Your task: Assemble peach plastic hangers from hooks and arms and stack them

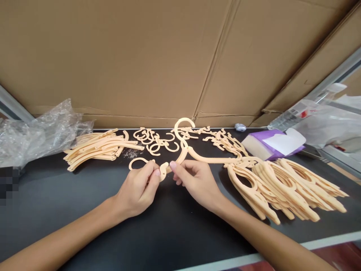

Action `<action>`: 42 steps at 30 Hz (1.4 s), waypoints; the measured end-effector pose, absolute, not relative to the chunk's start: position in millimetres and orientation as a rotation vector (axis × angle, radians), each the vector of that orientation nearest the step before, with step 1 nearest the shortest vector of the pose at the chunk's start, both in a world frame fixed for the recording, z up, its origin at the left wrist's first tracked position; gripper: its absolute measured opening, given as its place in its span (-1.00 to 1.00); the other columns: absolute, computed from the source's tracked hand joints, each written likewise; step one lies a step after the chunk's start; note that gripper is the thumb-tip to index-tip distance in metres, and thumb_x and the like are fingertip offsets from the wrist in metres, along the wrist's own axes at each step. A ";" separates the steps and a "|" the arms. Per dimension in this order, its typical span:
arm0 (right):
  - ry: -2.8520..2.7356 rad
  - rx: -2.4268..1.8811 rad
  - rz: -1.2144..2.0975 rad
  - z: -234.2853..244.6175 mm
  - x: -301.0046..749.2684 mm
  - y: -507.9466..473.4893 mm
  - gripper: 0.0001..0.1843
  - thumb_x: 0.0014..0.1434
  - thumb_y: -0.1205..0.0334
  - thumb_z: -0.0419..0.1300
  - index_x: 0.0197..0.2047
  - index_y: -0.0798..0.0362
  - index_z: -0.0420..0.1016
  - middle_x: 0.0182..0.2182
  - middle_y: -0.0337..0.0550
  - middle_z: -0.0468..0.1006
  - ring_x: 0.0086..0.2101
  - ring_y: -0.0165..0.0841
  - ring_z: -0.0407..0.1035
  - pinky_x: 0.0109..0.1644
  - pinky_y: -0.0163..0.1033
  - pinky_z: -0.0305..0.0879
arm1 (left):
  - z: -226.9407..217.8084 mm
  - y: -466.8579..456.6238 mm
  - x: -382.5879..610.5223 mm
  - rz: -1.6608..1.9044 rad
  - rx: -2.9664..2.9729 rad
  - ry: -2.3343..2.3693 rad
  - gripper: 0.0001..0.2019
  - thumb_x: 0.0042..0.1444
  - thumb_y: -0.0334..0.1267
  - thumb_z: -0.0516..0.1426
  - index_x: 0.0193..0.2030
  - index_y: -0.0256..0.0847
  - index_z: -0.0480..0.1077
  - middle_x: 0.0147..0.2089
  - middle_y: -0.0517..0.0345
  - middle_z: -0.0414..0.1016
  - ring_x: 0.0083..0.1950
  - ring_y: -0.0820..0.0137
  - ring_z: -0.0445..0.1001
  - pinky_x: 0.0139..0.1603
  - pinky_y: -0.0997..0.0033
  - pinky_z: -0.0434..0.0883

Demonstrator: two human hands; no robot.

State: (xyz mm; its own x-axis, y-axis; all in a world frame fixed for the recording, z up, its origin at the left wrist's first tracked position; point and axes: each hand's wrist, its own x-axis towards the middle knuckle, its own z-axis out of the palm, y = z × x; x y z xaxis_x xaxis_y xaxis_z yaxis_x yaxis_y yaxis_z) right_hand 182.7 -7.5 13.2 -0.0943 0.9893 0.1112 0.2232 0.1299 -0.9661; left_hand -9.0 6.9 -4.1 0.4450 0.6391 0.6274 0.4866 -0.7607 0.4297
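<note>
A peach-coloured plastic clothes hanger (208, 160) is held up over the dark table, its hook pointing upward and one arm reaching right. My right hand (199, 182) is closed on the hanger's left arm, thumb and fingers pinching it. Between the thumb and fingers of my left hand (138, 190) is a small curved end piece (163, 171), which meets the tip of that arm. Whether the two are joined, I cannot tell. Just behind my left hand shows a loose ring-like hook (137, 162), partly hidden by the fingers.
Hanger arms (98, 146) are piled at left beside crumpled clear plastic (47, 131). Loose hooks (153, 139) and small end pieces (222, 139) lie at the back. Folded hangers (276, 184) are stacked at right, near a purple tissue pack (267, 141). Cardboard (141, 64) stands behind.
</note>
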 end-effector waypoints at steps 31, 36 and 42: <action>-1.206 -1.182 0.962 8.1 204.4 10.3 -0.73 0.16 0.03 0.33 -0.27 0.07 0.49 -0.54 -0.23 0.54 -0.56 -0.39 0.43 -0.54 -0.31 0.38 | -9.7 26.4 -18.2 1.019 2.926 1.038 -0.78 0.42 -0.28 -0.02 -0.05 -0.26 0.44 -0.26 0.11 0.61 -0.33 0.38 0.55 -0.32 0.42 0.40; -1.172 -1.123 1.005 10.8 204.7 12.4 -0.72 0.14 0.01 0.33 -0.31 0.05 0.46 -0.56 -0.25 0.53 -0.57 -0.41 0.41 -0.54 -0.31 0.37 | -13.3 28.9 -20.3 0.987 2.939 1.012 -0.73 0.45 -0.25 -0.04 -0.10 -0.25 0.48 -0.27 0.09 0.64 -0.35 0.39 0.58 -0.30 0.42 0.44; -1.200 -1.067 1.079 11.5 203.1 11.6 -0.55 0.16 -0.20 0.30 -0.27 0.03 0.38 -0.50 -0.24 0.57 -0.53 -0.37 0.50 -0.53 -0.33 0.40 | -14.5 29.2 -21.6 1.031 2.955 0.941 -0.75 0.44 -0.28 -0.01 -0.03 -0.27 0.48 -0.27 0.07 0.67 -0.36 0.38 0.62 -0.38 0.44 0.43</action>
State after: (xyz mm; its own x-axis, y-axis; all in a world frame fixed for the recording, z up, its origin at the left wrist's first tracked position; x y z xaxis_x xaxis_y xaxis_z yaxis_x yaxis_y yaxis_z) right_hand 203.1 11.6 11.5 0.0562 0.9851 0.1623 -0.0573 0.1654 -0.9846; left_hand -21.6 29.2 -14.5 0.6367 0.4788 0.6044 0.5587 -0.8267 0.0665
